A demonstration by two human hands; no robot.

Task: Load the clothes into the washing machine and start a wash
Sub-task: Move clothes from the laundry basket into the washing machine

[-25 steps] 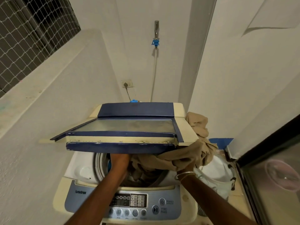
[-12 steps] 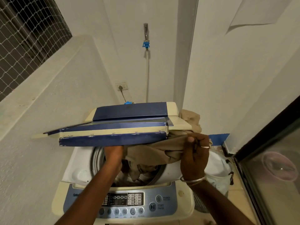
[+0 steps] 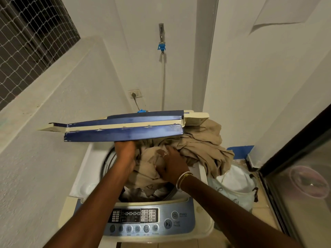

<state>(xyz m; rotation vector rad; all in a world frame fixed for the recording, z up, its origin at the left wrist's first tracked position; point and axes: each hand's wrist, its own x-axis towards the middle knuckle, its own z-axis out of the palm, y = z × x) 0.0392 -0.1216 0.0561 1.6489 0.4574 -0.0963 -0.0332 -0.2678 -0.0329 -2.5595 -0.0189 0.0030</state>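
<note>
A top-load washing machine (image 3: 180,208) stands below me with its blue folding lid (image 3: 125,133) half raised over the drum opening (image 3: 105,163). A large beige cloth (image 3: 202,145) lies partly in the drum and partly heaped over the machine's back right corner. My left hand (image 3: 125,154) reaches under the lid's front edge beside the cloth; its fingers are hidden by the lid. My right hand (image 3: 172,165) grips a bunch of the beige cloth over the drum. The control panel (image 3: 136,218) is at the front.
A white laundry bag (image 3: 234,181) sits on the floor right of the machine. Further right is a dark-framed glass door (image 3: 304,176). White walls close in on the left and behind, with a tap and hose (image 3: 162,49) and a socket (image 3: 135,94).
My right hand moved left from the machine's right edge to above the drum, taking the beige cloth with it. My left hand stayed under the lid.
</note>
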